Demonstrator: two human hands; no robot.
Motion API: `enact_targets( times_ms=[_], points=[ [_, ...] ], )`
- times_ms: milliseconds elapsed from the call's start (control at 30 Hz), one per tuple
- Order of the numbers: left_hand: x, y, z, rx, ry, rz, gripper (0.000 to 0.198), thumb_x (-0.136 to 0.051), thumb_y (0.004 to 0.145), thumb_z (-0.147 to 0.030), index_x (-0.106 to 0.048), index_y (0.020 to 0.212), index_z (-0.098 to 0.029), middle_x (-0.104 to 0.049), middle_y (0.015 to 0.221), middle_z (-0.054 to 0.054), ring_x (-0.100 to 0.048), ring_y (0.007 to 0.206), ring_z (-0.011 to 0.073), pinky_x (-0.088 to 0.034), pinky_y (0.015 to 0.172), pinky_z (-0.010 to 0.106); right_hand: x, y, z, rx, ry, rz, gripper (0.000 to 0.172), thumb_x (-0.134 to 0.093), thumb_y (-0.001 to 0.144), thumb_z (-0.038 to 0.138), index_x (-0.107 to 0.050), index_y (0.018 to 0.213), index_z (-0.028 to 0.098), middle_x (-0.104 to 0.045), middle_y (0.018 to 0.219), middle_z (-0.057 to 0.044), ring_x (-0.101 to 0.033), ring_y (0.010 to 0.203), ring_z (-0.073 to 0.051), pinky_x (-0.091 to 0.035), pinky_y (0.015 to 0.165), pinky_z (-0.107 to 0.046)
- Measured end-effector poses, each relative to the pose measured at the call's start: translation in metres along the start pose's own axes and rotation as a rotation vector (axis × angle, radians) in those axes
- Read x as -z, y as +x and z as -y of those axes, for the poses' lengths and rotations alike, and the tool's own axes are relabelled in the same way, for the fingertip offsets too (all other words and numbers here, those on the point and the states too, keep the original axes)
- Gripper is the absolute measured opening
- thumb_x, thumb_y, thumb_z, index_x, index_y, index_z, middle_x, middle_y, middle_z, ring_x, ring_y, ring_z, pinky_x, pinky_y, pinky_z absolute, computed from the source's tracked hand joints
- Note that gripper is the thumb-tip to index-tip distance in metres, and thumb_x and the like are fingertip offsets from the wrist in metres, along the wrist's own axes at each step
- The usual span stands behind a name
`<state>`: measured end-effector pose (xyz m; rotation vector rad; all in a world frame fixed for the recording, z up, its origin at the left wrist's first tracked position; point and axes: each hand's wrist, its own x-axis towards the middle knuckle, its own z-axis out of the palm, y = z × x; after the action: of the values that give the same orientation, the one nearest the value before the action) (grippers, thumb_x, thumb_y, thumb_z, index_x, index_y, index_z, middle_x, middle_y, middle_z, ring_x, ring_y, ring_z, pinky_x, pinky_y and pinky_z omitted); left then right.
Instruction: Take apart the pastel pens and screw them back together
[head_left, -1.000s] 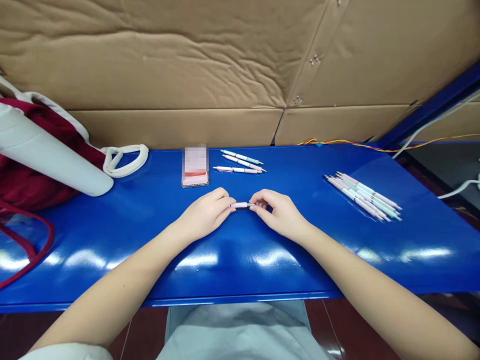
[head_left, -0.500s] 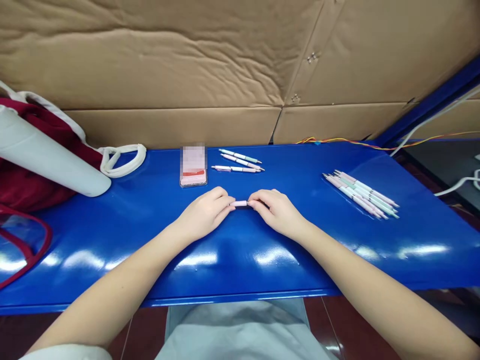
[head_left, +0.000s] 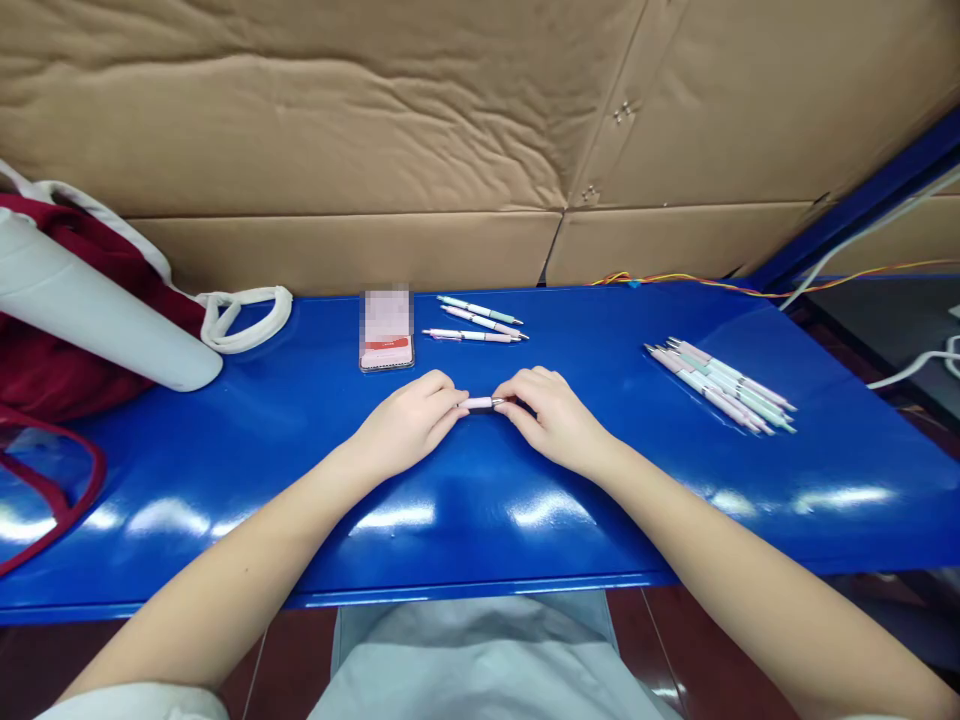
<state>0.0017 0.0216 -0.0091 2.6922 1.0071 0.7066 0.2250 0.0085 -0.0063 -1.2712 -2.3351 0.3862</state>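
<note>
A pale pink pen [head_left: 475,403] lies level between my two hands, just above the blue table. My left hand [head_left: 414,418] pinches its left part and hides that end. At the silver tip on the other side, the fingertips of my right hand [head_left: 551,415] are closed; part of the tip shows beside the thumb. Beyond my hands, three pens [head_left: 480,318] in white, pink and green lie side by side. A bundle of several pink and green pens [head_left: 720,385] rests slantwise to the right.
A phone [head_left: 387,330] with a partly blurred pink face lies behind my left hand. On the left are a dark red bag [head_left: 90,290] and a white cylinder [head_left: 112,305]. Cardboard [head_left: 337,120] lines the back of the blue table [head_left: 480,530]; coloured wires [head_left: 675,281] run along its rear edge.
Slightly more of the silver tip shows at my right fingertips. Both hands otherwise keep nearly the same place, and the other pens have not moved.
</note>
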Motion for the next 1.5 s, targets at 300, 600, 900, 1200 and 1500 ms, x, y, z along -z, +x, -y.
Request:
enact_targets(
  times_ms=[300,600,900,1200,1500],
  points=[
    [0.003,0.001,-0.002,0.037,-0.081,0.045,0.031,-0.037,0.097,-0.032,-0.062,0.105,-0.016,-0.059,0.097,0.007,-0.059,0.086,0.0153,-0.050,0.080,0.028,0.002,0.000,0.002,0.116,-0.204,-0.076,0.023,-0.045,0.093,0.027,-0.065,0.087,0.016,-0.065,0.081,-0.007,-0.050,0.079,-0.020,-0.030,0.072,-0.034],
    [0.003,0.001,0.000,0.075,-0.193,0.053,0.029,-0.041,0.095,-0.031,-0.065,0.104,-0.019,-0.060,0.093,0.005,-0.059,0.085,0.0148,-0.049,0.081,0.028,0.000,-0.003,0.000,0.168,-0.198,-0.135,0.022,-0.046,0.092,0.024,-0.065,0.086,0.015,-0.065,0.080,-0.007,-0.052,0.079,-0.020,-0.031,0.072,-0.034],
    [0.020,0.006,0.003,0.095,-0.278,0.231,0.029,-0.043,0.094,-0.033,-0.068,0.095,-0.019,-0.065,0.091,0.004,-0.061,0.085,0.0154,-0.048,0.078,0.026,0.000,-0.005,0.006,0.250,-0.231,-0.078,0.029,-0.039,0.096,0.025,-0.065,0.088,0.015,-0.064,0.080,-0.008,-0.051,0.080,-0.020,-0.032,0.072,-0.035],
    [0.033,0.007,-0.004,0.152,-0.239,0.362,0.036,-0.039,0.094,-0.040,-0.069,0.092,-0.020,-0.066,0.090,0.003,-0.062,0.080,0.0152,-0.049,0.072,0.024,-0.003,-0.005,0.010,0.267,-0.230,-0.028,0.028,-0.039,0.095,0.023,-0.064,0.088,0.015,-0.063,0.080,-0.009,-0.049,0.080,-0.020,-0.033,0.071,-0.034],
    [0.029,-0.003,0.003,0.186,0.108,0.232,0.031,-0.046,0.089,-0.044,-0.058,0.112,-0.025,-0.064,0.102,0.002,-0.061,0.086,0.0183,-0.047,0.068,0.026,0.003,0.000,0.001,0.095,-0.135,0.060,0.024,-0.042,0.094,0.028,-0.062,0.089,0.016,-0.063,0.082,-0.007,-0.051,0.078,-0.020,-0.034,0.072,-0.033]
  ],
)
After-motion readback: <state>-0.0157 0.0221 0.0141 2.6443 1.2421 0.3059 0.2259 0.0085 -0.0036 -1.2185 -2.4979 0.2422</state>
